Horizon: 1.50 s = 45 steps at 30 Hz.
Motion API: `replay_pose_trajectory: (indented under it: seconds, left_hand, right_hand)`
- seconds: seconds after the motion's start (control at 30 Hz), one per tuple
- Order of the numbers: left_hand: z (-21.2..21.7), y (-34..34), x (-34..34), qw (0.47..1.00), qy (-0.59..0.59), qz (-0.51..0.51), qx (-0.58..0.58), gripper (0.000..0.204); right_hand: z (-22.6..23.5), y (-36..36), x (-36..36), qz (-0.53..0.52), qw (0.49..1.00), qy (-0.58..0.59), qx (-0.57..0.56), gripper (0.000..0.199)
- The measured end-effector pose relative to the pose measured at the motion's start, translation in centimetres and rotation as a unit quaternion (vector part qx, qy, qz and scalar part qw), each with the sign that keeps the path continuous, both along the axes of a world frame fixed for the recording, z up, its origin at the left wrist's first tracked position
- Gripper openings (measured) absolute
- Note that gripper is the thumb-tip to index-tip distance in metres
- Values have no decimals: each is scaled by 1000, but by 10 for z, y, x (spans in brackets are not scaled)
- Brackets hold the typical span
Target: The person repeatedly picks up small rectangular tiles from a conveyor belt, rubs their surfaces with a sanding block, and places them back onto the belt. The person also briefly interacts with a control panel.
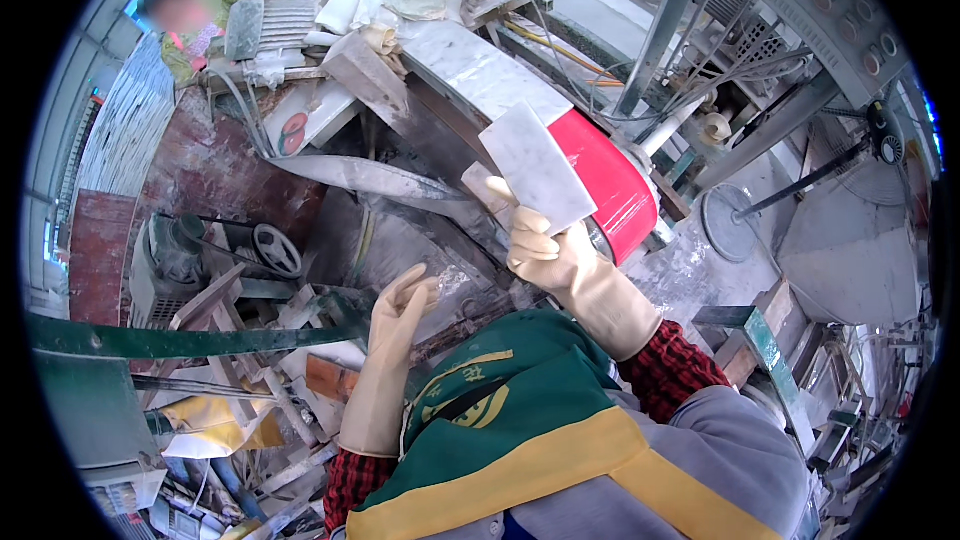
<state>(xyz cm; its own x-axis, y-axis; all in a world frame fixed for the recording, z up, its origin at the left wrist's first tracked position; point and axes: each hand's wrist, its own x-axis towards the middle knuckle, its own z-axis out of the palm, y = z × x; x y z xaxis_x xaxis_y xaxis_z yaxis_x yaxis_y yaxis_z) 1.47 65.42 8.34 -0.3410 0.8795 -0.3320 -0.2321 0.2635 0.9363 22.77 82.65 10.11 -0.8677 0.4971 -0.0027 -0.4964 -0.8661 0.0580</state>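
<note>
A rectangular tile of pale, grey-veined stone [536, 168] is gripped at its lower edge by my right hand [540, 248], in a long cream rubber glove. The tile is tilted and held up in front of a red curved cover [612, 185]. Lower and to the left, my left hand [405, 298], gloved the same way, is raised apart from the tile. Its fingers are loosely bent and nothing is in them. Beyond the tile, a long bench with a pale top [490, 70] runs away to the upper left.
At the upper left stands another person [185, 25] beside a ribbed grey block [270, 25]. A motor with a belt wheel [276, 248] sits at the left, near a green metal bar [200, 342]. A button panel [825, 0] hangs at the upper right. Scrap wood lies around.
</note>
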Motion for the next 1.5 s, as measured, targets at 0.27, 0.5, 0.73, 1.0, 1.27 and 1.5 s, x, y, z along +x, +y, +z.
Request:
replay_pose_trajectory:
  seconds: [0.27,0.5,0.73,1.0,1.27,1.5]
  left_hand:
    - [-9,-19,-14,997,-21,62,-50,40]
    - [-12,-21,-16,995,-23,72,-69,43]
    - [-23,-23,-17,994,-25,60,-92,41]
    - [-31,-40,-25,991,-43,92,-85,43]
    - [-53,-105,-46,964,-78,232,-105,40]
    - [-64,-162,-51,930,-97,339,-107,35]
  right_hand:
    - [-31,6,8,57,990,120,35,59]
    - [-29,3,2,61,985,136,81,62]
    - [-39,6,0,101,971,191,107,66]
    - [-48,16,6,-149,982,-80,88,49]
    - [-71,88,0,-322,728,-582,167,36]
    - [-119,122,-18,-366,665,-613,219,69]
